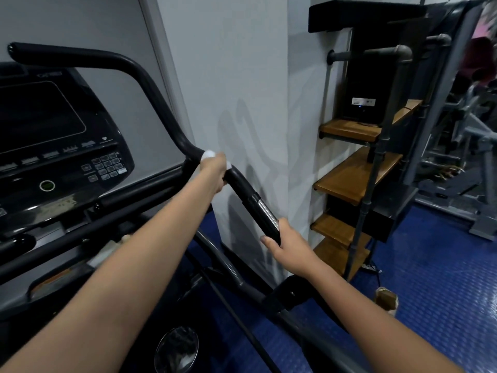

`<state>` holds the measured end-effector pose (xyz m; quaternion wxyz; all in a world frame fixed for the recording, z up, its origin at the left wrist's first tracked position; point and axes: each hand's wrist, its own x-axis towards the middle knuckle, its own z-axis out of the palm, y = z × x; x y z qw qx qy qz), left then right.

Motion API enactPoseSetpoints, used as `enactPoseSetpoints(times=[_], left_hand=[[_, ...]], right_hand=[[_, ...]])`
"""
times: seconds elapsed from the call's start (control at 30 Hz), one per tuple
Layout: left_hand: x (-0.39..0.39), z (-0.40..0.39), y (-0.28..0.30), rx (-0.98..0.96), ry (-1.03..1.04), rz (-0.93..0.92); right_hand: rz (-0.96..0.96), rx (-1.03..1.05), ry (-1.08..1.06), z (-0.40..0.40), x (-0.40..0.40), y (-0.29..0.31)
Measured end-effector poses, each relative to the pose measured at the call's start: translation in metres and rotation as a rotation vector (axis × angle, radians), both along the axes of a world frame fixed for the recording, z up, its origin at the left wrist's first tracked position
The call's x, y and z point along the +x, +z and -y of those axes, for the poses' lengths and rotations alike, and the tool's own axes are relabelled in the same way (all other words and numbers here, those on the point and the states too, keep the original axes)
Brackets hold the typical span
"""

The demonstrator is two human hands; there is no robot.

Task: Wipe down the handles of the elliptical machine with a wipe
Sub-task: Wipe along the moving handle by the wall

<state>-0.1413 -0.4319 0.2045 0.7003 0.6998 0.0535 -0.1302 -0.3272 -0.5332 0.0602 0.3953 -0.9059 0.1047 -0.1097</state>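
Note:
The elliptical's right handle (158, 103) is a black bar that rises from the lower right, bends and runs up to the left. My left hand (213, 170) is wrapped around it at the bend, and a white wipe (209, 154) peeks out above and beside the fingers. Lower down, my right hand (286, 244) grips the same handle just below a silver sensor strip (265, 211). The dark console (53, 135) with its keypad sits to the left.
A white wall corner (255, 103) stands close behind the handle. A pipe-frame shelf (357, 170) with wooden boards and a black device is at the right, over blue floor (443, 278). Grey gym equipment (462, 146) fills the far right. A small brown-and-white object (386, 297) lies on the floor.

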Motion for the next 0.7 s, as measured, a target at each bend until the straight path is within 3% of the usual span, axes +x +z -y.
enactPoseSetpoints(times=[0.2, 0.3, 0.5, 0.6, 0.7], left_hand=[[-0.049, 0.010, -0.026, 0.003, -0.025, 0.112], [-0.031, 0.008, -0.016, -0.044, 0.029, 0.058], [0.029, -0.008, 0.008, 0.051, 0.115, -0.041], [0.043, -0.003, 0.012, 0.184, 0.155, 0.028], [0.024, 0.006, 0.011, 0.504, 0.280, 0.060]], right_hand=[[-0.004, -0.009, -0.047, -0.005, -0.003, 0.003], [0.015, -0.014, -0.031, -0.004, -0.002, 0.001], [0.057, -0.006, 0.010, 0.003, 0.000, -0.008], [0.061, -0.019, 0.024, 0.006, 0.002, -0.009], [0.060, -0.015, 0.034, 0.007, 0.002, -0.008]])
